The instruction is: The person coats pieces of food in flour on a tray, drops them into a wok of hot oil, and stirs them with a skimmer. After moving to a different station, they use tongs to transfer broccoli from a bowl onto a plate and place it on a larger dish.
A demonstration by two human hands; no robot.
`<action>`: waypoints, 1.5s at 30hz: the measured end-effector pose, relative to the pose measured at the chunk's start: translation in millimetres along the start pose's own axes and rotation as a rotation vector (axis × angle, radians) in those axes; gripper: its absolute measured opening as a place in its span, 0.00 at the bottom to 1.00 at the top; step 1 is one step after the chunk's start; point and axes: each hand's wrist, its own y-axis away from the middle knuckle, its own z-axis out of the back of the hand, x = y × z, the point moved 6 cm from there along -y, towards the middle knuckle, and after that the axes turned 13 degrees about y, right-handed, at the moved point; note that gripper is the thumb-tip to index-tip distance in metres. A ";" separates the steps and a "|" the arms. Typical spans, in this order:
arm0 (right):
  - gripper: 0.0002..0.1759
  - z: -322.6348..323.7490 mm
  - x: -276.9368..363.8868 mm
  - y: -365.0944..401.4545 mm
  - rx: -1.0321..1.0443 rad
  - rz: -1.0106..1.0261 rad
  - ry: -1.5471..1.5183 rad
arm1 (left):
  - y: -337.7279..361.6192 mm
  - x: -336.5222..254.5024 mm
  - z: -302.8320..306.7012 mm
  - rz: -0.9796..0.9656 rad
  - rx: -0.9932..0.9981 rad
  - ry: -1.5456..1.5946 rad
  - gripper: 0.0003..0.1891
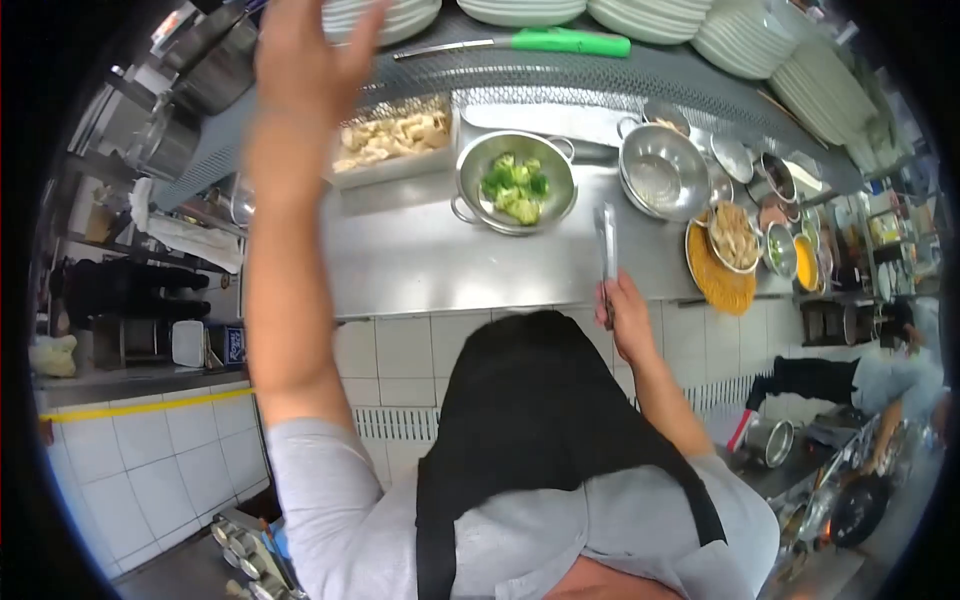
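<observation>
My left hand (305, 60) is raised over the left end of the plate stacks at the top edge. It is smeared by motion, with the thumb spread and the other fingertips cut off by the frame. My right hand (628, 310) is closed around metal tongs (607, 235), which point away from me over the counter's front edge. Left of the tongs, a steel colander with two handles (470, 205) holds broccoli florets (516, 188). The white plates (525, 10) stand in several stacks on the shelf above.
A tray (395, 168) of pale sliced food (398, 138) stands behind my left forearm. Steel bowls (664, 172) and a plate of yellow food (722, 280) crowd the right. A green-handled knife (570, 41) lies on the shelf. People (890, 385) work at far right.
</observation>
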 end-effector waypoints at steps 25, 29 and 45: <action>0.25 6.8 72.5 -48.9 -0.137 0.232 0.645 | -58.9 28.0 41.1 0.084 0.250 0.086 0.15; 0.25 -3.7 56.1 -53.3 -0.187 0.232 0.548 | 12.2 53.6 115.1 -0.115 0.020 0.202 0.14; 0.21 -128.9 111.0 -128.8 -0.193 0.236 1.673 | 407.8 88.4 16.6 0.483 0.483 0.393 0.07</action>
